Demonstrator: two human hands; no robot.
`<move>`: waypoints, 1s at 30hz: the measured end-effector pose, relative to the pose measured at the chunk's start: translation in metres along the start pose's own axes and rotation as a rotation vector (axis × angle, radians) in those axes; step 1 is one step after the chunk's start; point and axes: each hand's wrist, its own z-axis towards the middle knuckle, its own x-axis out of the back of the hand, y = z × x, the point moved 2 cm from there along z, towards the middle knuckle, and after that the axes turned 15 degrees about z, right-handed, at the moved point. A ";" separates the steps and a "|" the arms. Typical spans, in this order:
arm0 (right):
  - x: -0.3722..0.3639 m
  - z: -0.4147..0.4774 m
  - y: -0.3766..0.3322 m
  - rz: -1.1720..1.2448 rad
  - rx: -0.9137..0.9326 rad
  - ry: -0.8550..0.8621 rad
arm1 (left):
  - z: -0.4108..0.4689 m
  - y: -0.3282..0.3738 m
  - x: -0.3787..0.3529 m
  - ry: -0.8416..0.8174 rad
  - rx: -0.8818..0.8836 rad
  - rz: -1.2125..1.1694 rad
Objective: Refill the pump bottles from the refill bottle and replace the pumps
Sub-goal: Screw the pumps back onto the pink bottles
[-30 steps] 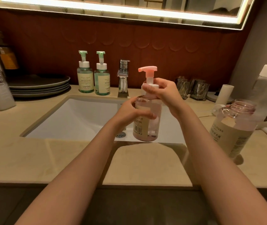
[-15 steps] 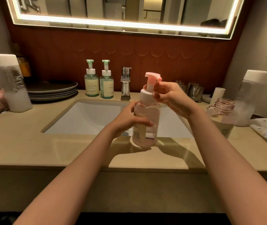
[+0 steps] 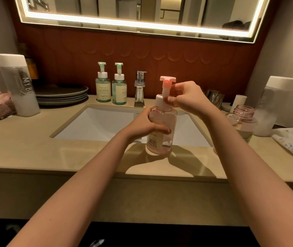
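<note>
A clear pink pump bottle [image 3: 161,139] stands upright on the counter's front edge by the sink. My left hand [image 3: 145,124] grips its body from the left. My right hand [image 3: 188,98] pinches the white collar under the pink pump head [image 3: 167,80], whose nozzle faces me. An open pink bottle without a pump [image 3: 242,120] stands at the right. Two green pump bottles [image 3: 103,86] [image 3: 119,88] with pumps on stand behind the sink, left of the faucet.
The white sink basin [image 3: 97,122] lies behind the held bottle, with a chrome faucet [image 3: 140,86] at its back. A tall white-capped bottle [image 3: 17,86] and stacked dark plates [image 3: 62,95] sit left; another tall white-capped bottle [image 3: 274,104], glasses and packets lie right.
The bottle came down from above the sink to stand on the counter edge. The pump head turned so its nozzle now faces me. The view pulled back and up.
</note>
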 end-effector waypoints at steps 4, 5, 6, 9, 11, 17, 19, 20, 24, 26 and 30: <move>0.001 -0.004 0.001 0.014 0.004 -0.017 | -0.001 0.001 0.000 -0.008 0.009 0.019; 0.001 -0.005 0.001 0.015 0.015 -0.012 | -0.001 0.001 0.000 -0.005 0.010 0.018; 0.000 -0.006 0.001 0.013 0.027 -0.001 | -0.001 0.001 0.000 -0.003 0.012 0.017; -0.001 -0.007 0.000 0.007 0.046 0.008 | -0.002 0.002 0.000 -0.005 0.017 0.015; -0.001 -0.007 -0.002 0.007 0.038 -0.007 | -0.002 0.002 0.001 -0.012 0.023 0.018; 0.000 -0.007 -0.002 -0.006 0.038 -0.035 | -0.003 0.004 0.001 -0.016 0.024 0.027; -0.001 -0.008 -0.002 -0.015 0.051 -0.029 | -0.003 0.005 0.001 -0.014 0.022 0.026; -0.001 -0.008 -0.002 -0.025 0.056 -0.024 | -0.004 0.005 0.000 -0.014 0.020 0.026; -0.002 -0.009 -0.001 -0.052 0.065 0.017 | -0.004 0.006 0.000 -0.011 0.019 0.029; -0.002 -0.010 0.000 -0.070 0.073 0.049 | -0.004 0.005 0.000 -0.008 0.020 0.026; -0.004 -0.013 -0.002 -0.137 0.100 0.113 | -0.004 0.006 -0.001 0.006 0.016 0.032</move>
